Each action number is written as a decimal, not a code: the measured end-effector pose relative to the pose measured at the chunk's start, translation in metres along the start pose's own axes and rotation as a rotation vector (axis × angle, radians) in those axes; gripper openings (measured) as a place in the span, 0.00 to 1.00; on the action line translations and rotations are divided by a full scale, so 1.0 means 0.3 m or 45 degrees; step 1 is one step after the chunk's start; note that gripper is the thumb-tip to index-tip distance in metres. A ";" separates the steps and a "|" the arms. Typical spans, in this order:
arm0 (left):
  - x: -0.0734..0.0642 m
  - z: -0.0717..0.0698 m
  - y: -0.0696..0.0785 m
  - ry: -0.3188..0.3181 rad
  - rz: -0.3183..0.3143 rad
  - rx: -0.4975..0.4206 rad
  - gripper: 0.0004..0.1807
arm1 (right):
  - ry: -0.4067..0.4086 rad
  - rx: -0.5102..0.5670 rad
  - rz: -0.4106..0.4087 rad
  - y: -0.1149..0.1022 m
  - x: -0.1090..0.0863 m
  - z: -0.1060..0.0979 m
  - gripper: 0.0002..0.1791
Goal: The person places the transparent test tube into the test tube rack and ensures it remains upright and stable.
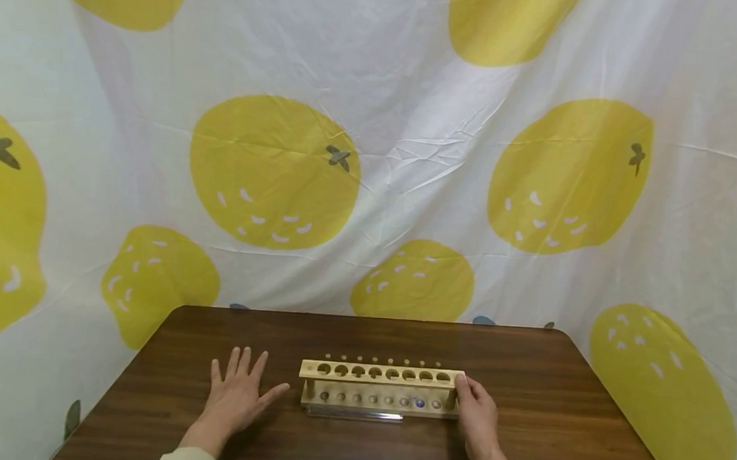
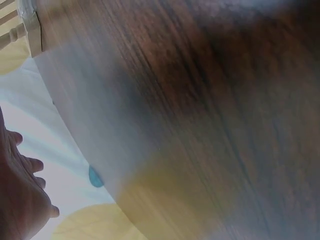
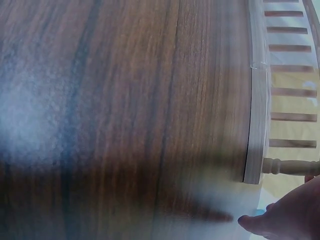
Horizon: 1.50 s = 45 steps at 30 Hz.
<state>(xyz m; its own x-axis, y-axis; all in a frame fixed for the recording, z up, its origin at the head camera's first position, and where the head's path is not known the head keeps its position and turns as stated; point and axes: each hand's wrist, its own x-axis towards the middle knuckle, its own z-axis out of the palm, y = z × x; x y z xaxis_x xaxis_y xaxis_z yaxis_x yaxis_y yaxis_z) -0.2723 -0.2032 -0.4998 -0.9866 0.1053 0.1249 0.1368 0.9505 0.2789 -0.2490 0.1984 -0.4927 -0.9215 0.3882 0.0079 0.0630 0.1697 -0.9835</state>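
A pale wooden rack (image 1: pixel 372 380) stands upright on the table (image 1: pixel 559 424), its long side running left to right, with eight round holes along its top bar, a row of short pegs behind and a right end gripped by the right hand (image 1: pixel 478 411). A clear tube (image 1: pixel 353 415) lies flat along the front edge of its base, toward the left.

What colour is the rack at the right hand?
The rack is a pale yellowish tan; the head view shows it best.
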 end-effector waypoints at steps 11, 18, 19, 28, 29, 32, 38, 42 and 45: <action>-0.015 0.002 0.013 0.015 -0.004 -0.019 0.49 | 0.037 -0.022 -0.034 0.004 -0.003 0.005 0.30; -0.030 0.000 0.017 -0.010 -0.008 -0.064 0.50 | 0.036 -0.043 -0.050 0.013 -0.003 0.007 0.30; -0.032 0.001 0.018 -0.010 -0.007 -0.070 0.51 | 0.034 -0.042 -0.049 0.013 -0.003 0.007 0.31; -0.046 -0.007 0.028 0.003 0.020 -0.078 0.52 | 0.063 -0.050 -0.036 0.003 -0.019 0.015 0.32; -0.048 -0.008 0.029 0.009 0.026 -0.070 0.51 | 0.075 -0.053 -0.037 0.002 -0.020 0.015 0.32; -0.051 -0.011 0.032 0.021 0.044 -0.050 0.50 | 0.100 -0.057 -0.049 0.003 -0.021 0.019 0.32; -0.051 -0.013 0.043 0.049 0.085 -0.052 0.49 | 0.128 -0.090 -0.039 0.005 -0.021 0.021 0.32; -0.050 -0.012 0.054 0.089 0.134 -0.048 0.47 | 0.123 -0.109 -0.030 0.007 -0.018 0.019 0.32; -0.050 -0.009 0.060 0.126 0.174 -0.033 0.44 | 0.121 -0.125 -0.029 0.006 -0.017 0.017 0.33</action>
<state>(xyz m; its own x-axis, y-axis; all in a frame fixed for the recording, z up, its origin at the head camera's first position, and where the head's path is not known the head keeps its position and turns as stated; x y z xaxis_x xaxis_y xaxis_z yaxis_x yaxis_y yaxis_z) -0.2549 -0.1884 -0.4941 -0.9452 0.2025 0.2562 0.2725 0.9214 0.2771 -0.2462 0.1920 -0.4953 -0.8829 0.4666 0.0517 0.0842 0.2658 -0.9604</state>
